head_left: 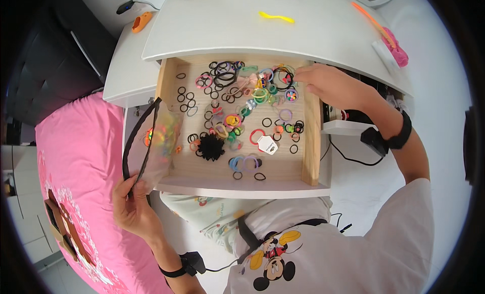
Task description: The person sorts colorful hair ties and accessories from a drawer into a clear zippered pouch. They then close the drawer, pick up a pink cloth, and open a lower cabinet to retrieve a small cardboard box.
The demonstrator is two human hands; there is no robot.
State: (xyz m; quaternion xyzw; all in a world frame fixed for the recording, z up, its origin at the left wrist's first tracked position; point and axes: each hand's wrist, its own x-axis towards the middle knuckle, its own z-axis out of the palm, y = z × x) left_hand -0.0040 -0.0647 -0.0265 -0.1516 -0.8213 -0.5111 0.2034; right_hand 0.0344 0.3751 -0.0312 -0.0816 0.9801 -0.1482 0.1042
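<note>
Head view: left hand [132, 208] pinches the black-edged mouth of a translucent pouch [161, 151] at the left side of the wooden drawer [311, 137]; right hand [323, 82] is at the drawer's far right corner, fingers beside scattered hair ties [299, 126], whether gripping any I cannot tell. Pouch looks light, limp and slippery, best held by its rim; hair ties seem soft, stretchy, easily pinched by the band.
</note>
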